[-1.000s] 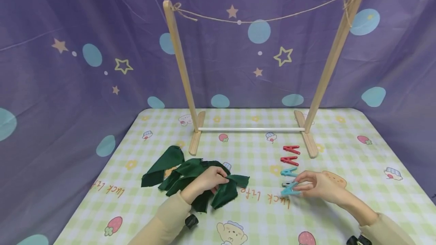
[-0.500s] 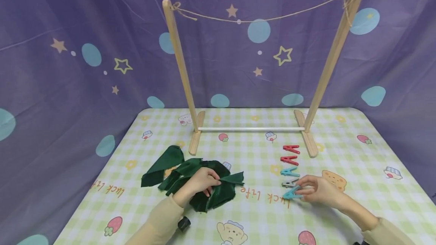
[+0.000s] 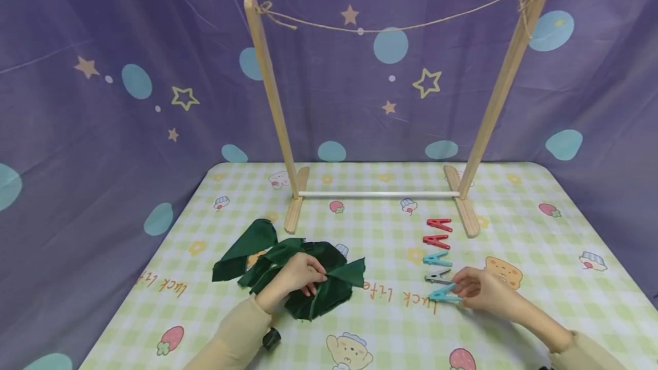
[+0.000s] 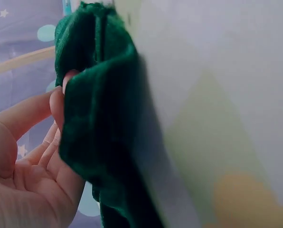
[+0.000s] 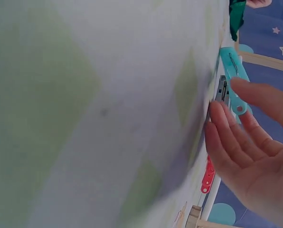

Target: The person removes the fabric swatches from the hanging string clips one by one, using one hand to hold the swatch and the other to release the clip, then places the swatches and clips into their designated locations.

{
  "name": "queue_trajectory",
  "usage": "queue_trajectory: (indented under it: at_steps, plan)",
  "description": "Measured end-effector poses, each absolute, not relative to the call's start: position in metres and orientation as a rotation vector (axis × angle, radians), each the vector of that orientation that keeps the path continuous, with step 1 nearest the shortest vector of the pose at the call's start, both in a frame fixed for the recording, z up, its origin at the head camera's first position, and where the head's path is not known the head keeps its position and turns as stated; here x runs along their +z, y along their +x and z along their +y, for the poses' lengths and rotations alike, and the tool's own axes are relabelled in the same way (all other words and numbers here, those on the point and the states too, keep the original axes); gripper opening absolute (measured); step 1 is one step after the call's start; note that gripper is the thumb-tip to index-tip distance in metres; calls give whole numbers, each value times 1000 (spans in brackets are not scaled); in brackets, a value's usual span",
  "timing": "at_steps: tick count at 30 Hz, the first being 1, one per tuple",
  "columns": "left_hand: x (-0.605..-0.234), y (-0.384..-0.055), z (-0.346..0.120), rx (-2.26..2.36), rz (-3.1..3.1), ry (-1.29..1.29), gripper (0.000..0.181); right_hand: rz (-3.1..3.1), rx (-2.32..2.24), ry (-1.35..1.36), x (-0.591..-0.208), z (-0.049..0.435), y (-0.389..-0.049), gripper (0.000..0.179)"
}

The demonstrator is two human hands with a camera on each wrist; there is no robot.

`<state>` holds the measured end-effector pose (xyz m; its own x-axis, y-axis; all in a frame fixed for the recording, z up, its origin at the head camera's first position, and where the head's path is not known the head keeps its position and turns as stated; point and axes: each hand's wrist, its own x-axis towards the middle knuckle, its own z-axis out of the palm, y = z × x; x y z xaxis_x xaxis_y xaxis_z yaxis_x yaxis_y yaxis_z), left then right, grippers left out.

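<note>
Left hand (image 3: 295,276) pinches the green cloth (image 3: 288,273) at a fold; better gather one edge only; right hand (image 3: 480,289), at three o'clock, pinches a blue peg (image 3: 443,294); grip its tail firmly.

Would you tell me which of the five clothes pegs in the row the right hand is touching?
The right hand touches the nearest teal peg, at the row's near end; the other four lie untouched beyond it.

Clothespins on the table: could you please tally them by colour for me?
Red clothespins: 2
Teal clothespins: 2
Grey clothespin: 1
Total: 5
</note>
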<state>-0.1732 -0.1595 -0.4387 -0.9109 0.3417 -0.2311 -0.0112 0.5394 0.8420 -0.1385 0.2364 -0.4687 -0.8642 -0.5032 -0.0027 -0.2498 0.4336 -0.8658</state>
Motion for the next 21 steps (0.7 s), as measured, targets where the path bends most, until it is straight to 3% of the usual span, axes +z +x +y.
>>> queue_trajectory:
  at_steps: [21]
  plan:
    - [-444,-174,-168,1292,2394,290,7,2504,-1224,-661,-473,240,-140,36]
